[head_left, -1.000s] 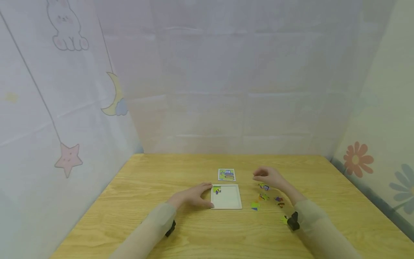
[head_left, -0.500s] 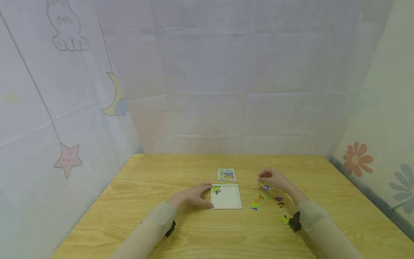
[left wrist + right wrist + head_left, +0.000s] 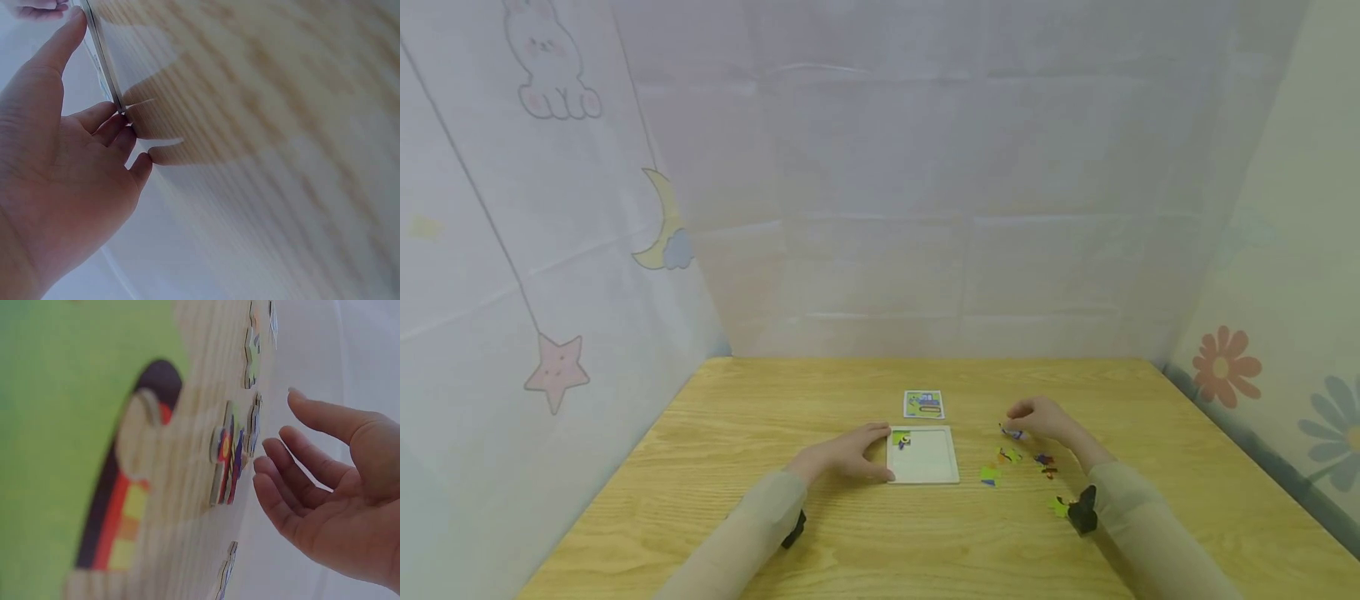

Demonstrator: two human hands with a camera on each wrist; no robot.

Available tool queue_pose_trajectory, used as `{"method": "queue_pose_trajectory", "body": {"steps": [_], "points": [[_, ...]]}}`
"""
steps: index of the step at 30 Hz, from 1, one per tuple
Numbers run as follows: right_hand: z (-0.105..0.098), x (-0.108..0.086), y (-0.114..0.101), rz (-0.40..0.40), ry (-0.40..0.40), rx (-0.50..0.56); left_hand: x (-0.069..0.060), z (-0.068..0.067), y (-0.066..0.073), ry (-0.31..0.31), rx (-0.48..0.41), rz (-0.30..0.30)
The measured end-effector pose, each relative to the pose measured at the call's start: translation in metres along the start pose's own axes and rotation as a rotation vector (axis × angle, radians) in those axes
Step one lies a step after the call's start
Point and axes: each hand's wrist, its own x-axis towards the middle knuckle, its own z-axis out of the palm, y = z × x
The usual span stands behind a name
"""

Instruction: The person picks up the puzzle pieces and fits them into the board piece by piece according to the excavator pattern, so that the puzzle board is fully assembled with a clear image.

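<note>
A square white puzzle tray (image 3: 934, 461) lies mid-table, with a green puzzle piece (image 3: 900, 438) in its far left corner. My left hand (image 3: 847, 454) rests at its left side, thumb and fingertips touching the edge, fingers spread and relaxed. Right of the tray, my right hand (image 3: 1043, 418) hovers above a blue-and-white puzzle piece (image 3: 1013, 433), partly under the fingers. In the right wrist view that hand (image 3: 337, 481) holds nothing, thumb apart from loosely bent fingers. Close by lie a green-orange piece (image 3: 1009, 455) and dark red-blue pieces (image 3: 228, 456).
A small picture card (image 3: 922, 404) lies behind the tray. Nearer the front are a green-and-blue piece (image 3: 989, 476) and a yellow-green piece (image 3: 1060, 507) beside the black wrist camera (image 3: 1083, 510). Printed cloth (image 3: 880, 208) surrounds the wooden table (image 3: 760, 417).
My right hand has moved rightward and slightly nearer the front, lowering over the blue-and-white piece. The left hand stays on the tray's edge.
</note>
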Motion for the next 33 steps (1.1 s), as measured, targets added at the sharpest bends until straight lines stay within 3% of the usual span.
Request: {"method": "queue_pose_trajectory", "body": {"steps": [11, 21, 33], "points": [[-0.0022, -0.0028, -0.0024, 0.089, -0.013, -0.047, 0.0031, 0.0009, -0.0048, 0.004, 0.012, -0.001], [0.0001, -0.0038, -0.0042, 0.118, -0.019, -0.064, 0.0056, 0.0009, -0.0069, 0.000, 0.013, 0.002], [0.0013, -0.0030, -0.0091, 0.086, -0.013, -0.024, 0.0040, 0.0004, -0.0058, -0.007, 0.012, -0.002]]}}
